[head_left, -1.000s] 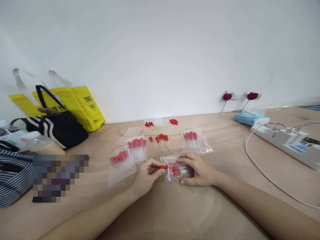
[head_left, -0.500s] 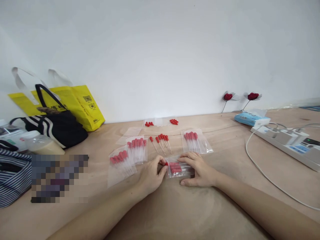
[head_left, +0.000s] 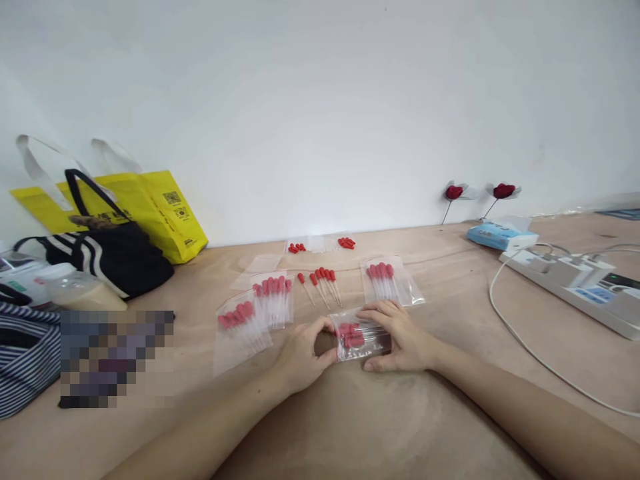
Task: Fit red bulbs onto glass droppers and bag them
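Note:
A clear zip bag holding several red-capped droppers lies on the table between both hands, its red-lined mouth facing left. My left hand has thumb and forefinger on the corners of that mouth, with a gap between them. Across the bag's right part rests my right hand, fingers over the upper edge and thumb at the lower edge. Further back lie several loose red-capped droppers. Filled bags lie at the left, beside them, and at the right.
Red caps lie on clear bags by the wall. At left are a yellow bag, a black bag, a bottle and a striped cloth. Tissues and a power strip with a cable are at right.
The left thumb and forefinger have spread apart along the bag's mouth. The red cap near the fingertips now lies further inside the bag. The right hand has barely moved.

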{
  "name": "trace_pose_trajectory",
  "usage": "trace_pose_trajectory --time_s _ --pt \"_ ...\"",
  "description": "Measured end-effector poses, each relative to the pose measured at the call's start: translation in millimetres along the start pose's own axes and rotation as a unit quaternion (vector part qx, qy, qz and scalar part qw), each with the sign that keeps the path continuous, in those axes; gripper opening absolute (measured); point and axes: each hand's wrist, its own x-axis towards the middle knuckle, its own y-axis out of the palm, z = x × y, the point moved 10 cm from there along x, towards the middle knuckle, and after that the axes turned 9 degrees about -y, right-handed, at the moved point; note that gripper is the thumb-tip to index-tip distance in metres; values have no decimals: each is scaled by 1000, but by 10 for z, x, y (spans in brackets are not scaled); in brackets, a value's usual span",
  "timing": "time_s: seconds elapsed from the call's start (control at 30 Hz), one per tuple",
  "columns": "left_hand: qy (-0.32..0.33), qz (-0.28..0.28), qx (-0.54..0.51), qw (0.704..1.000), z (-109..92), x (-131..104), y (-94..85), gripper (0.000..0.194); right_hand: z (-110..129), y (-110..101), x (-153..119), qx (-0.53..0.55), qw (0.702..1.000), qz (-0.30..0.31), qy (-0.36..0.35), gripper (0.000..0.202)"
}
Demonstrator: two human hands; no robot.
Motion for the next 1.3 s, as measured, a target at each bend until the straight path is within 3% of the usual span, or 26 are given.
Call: trace_pose_trajectory --time_s 0.23,0.37,0.5,0.73,0.93,1.03,1.1,1.2,1.3 --pt "19 41 13 999 -7 -27 -15 25 -149 -186 -73 -5 1000 -3 11 71" --pt "-13 71 -4 997 128 -57 -61 41 -121 -174 -67 -5 1000 2 7 64" --pt "-26 98 -8 995 215 -90 -34 39 -93 -104 -56 8 1000 11 4 57" --pt "-38 50 -51 997 243 -102 -95 42 -153 -134 -65 13 999 -29 16 33" --pt "-25 -30 -21 999 231 -105 -210 22 -138 -102 -61 25 999 -36 -2 26" --pt "34 -4 -49 998 120 -75 -152 9 -129 -91 -54 41 998 -40 -6 19" --pt "51 26 -96 994 78 -36 -109 13 -129 -80 -46 56 998 -42 -4 18" --pt "42 81 -134 987 52 24 -25 21 -124 -53 -34 67 997 -36 -5 19" --pt "20 93 -107 990 57 71 -3 23 -115 -45 -28 64 997 -30 -12 19"
